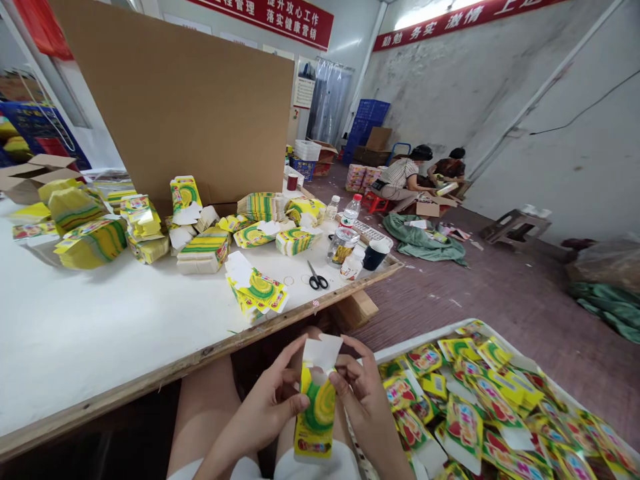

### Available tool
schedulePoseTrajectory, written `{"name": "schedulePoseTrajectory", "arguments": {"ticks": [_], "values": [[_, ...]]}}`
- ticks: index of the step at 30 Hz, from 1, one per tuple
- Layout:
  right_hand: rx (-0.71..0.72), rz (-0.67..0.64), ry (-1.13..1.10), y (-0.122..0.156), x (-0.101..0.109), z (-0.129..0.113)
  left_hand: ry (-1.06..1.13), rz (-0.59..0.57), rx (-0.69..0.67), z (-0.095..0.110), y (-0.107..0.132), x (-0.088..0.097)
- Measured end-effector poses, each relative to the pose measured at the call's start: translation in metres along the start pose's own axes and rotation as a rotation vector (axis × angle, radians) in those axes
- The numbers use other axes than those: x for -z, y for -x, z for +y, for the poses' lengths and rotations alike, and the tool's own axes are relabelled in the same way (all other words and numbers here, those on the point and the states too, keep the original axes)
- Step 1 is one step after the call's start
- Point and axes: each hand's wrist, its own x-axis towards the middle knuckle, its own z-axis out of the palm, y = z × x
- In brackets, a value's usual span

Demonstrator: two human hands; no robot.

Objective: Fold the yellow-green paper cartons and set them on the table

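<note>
A yellow and green printed carton is held upright over my lap, its white top flap standing up. My left hand grips its left edge, thumb on the printed front. On the other side, my right hand pinches the upper right edge near the flap. Ahead on the white table lies a small fanned pile of flat cartons. To my right, a white tray holds many printed yellow cartons, heaped loosely.
Carton stacks line the table before an upright cardboard sheet. Scissors, a clear jar, a bottle and a dark cup stand near the table's right edge. Two people sit working farther back.
</note>
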Motion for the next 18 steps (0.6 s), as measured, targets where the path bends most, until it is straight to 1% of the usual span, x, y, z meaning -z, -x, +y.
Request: {"name": "schedulePoseTrajectory", "arguments": {"ticks": [2,4,5,6,8,10,11,14,18], "values": [[0.054,-0.013,0.102,0.0,0.004,-0.001,-0.023,-0.02,-0.01,0.001,-0.002,0.001],[0.118,-0.032,0.23,-0.001,0.008,-0.006,-0.062,0.034,-0.034,-0.001,-0.004,0.001],[0.125,-0.044,0.268,-0.001,0.01,-0.009,-0.081,0.076,-0.046,-0.003,-0.005,0.001],[0.102,-0.059,0.288,-0.001,0.011,-0.012,-0.099,0.112,-0.054,-0.004,-0.005,0.001],[-0.011,-0.096,0.304,-0.001,0.009,-0.015,-0.133,0.164,-0.052,-0.007,-0.006,0.0],[-0.116,-0.113,0.319,-0.001,0.005,-0.014,-0.169,0.184,-0.037,-0.009,-0.006,-0.002],[-0.147,-0.109,0.333,-0.002,0.002,-0.012,-0.19,0.189,-0.03,-0.01,-0.006,-0.003],[-0.18,-0.075,0.397,-0.002,-0.005,-0.005,-0.239,0.188,-0.019,-0.012,-0.005,-0.003],[-0.19,-0.027,0.51,-0.003,-0.012,0.003,-0.219,0.191,-0.012,-0.014,-0.005,-0.004]]}}
